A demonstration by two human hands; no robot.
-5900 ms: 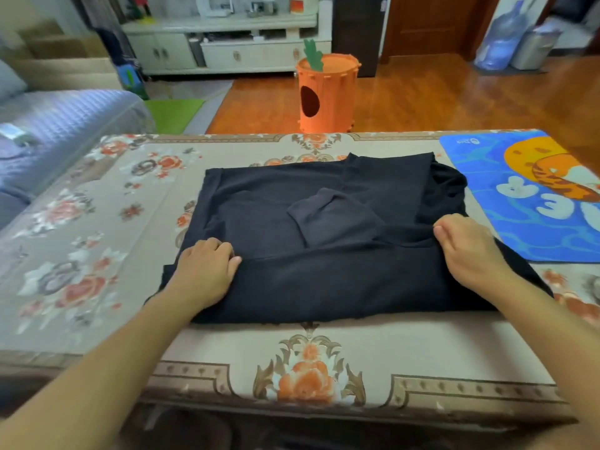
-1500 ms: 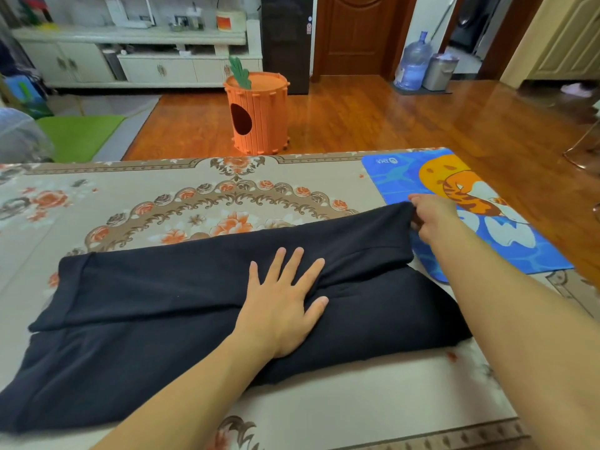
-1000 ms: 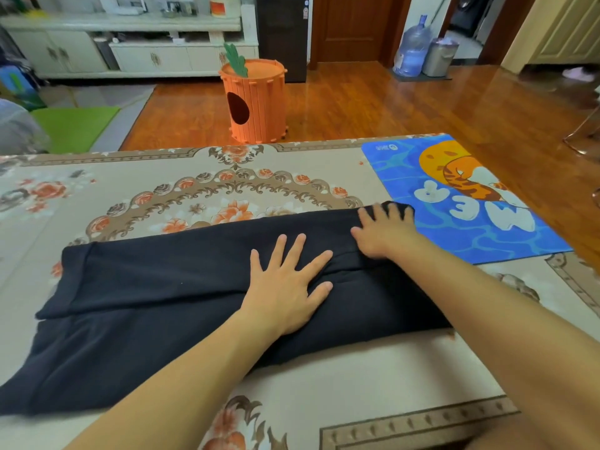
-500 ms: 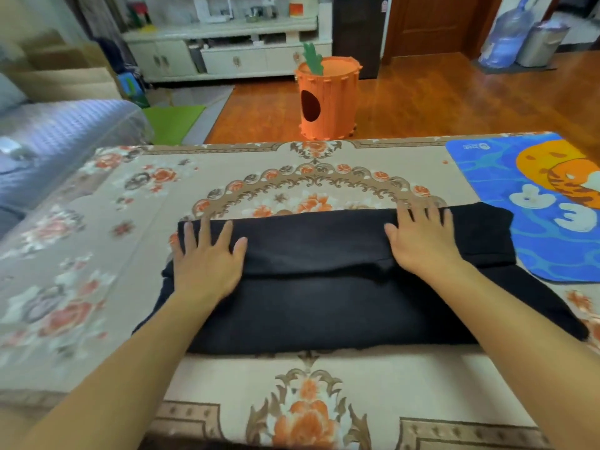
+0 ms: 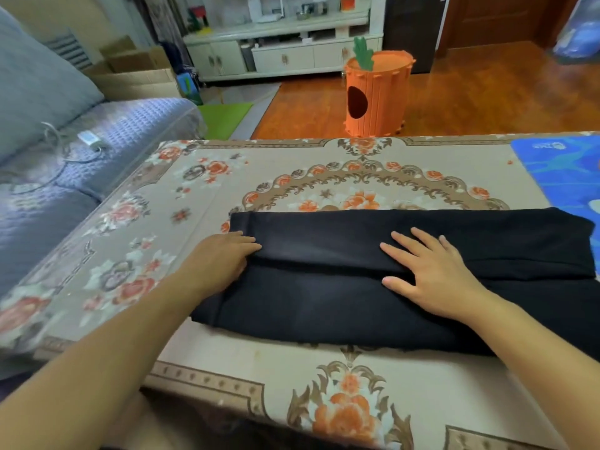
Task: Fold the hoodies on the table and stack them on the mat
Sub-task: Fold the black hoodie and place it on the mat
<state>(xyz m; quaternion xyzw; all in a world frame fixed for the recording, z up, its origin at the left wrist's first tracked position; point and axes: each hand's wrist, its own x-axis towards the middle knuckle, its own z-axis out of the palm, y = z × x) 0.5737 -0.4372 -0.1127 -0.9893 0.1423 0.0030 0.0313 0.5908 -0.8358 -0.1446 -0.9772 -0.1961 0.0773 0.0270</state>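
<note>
A black hoodie [image 5: 324, 297] lies folded into a long band across the flowered table [image 5: 292, 177], its far layer lapped over the near one. My left hand [image 5: 220, 258] rests on the hoodie's left end, fingers pointing right along the fold line. Flat on the middle of the band lies my right hand [image 5: 431, 274], fingers spread and pressing the cloth. The blue cartoon mat [image 5: 565, 177] covers the table's far right corner, and the hoodie's right end reaches its edge.
A grey sofa [image 5: 65, 151] with a white charger and cable stands at the left of the table. Beyond the table an orange carrot-shaped bin [image 5: 376, 92] stands on the wooden floor. White cabinets line the back wall.
My left hand has slid from the far layer to the hoodie's left end. My right hand has moved left toward the middle of the band. The view has swung left.
</note>
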